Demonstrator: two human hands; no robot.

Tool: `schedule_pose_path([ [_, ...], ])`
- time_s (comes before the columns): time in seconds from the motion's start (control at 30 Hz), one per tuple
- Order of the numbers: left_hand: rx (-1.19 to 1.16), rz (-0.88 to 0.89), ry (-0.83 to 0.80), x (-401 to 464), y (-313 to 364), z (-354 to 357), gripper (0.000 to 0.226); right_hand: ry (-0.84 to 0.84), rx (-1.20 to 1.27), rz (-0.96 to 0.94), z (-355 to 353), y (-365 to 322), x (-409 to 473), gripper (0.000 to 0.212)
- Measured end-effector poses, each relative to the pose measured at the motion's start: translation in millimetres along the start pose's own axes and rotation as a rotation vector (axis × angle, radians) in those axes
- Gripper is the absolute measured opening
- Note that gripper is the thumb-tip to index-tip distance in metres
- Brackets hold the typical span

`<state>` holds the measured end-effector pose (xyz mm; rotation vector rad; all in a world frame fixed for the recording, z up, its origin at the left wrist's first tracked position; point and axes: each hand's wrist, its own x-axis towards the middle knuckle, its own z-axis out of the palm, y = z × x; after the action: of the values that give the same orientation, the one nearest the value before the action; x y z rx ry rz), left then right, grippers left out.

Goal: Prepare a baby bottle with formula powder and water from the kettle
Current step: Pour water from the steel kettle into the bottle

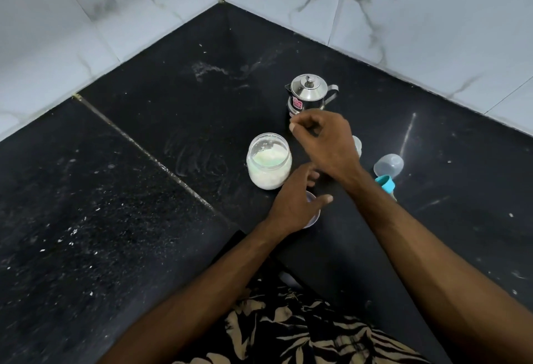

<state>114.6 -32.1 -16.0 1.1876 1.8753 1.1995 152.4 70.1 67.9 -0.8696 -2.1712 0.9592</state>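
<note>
From the head camera I am looking down at a black stone counter [144,190] set into a corner of white marbled wall tiles [403,17].

My right hand [326,144] hangs over the middle of the counter with its fingers curled, thumb and forefinger drawn close together at the tips; I cannot tell whether they pinch anything. Just beyond those fingertips stands the small steel kettle [310,93], lid on, handle turned to the right, a pink sticker on its side. Just left of the right hand, and just beyond my left hand, is the open glass jar [268,160], holding white formula powder up to about half its height.

My left hand [294,202] is lower and nearer to me, fingers loosely spread and relaxed. It rests over a pale round lid or dish [314,213], of which only the rim shows from under the palm.

Behind the right wrist a bit of clear plastic [357,144] peeks out; it may be the bottle, but most of it is hidden. Right of the right forearm lie a clear domed cap [389,164] and, touching it, a teal ring [385,183].

Below my arms is a dark garment with a tan leaf print [302,332].
</note>
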Motion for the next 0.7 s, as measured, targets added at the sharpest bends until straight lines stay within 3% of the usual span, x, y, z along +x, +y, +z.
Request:
schedule_pose_path([
  [0.33,0.02,0.005,0.092,19,11,2,0.062,0.026,0.111,0.133,-45,34,34,0.007],
  [0.7,0.014,-0.001,0.093,46,20,12,0.073,0.059,0.268,0.375,-53,85,85,0.026],
])
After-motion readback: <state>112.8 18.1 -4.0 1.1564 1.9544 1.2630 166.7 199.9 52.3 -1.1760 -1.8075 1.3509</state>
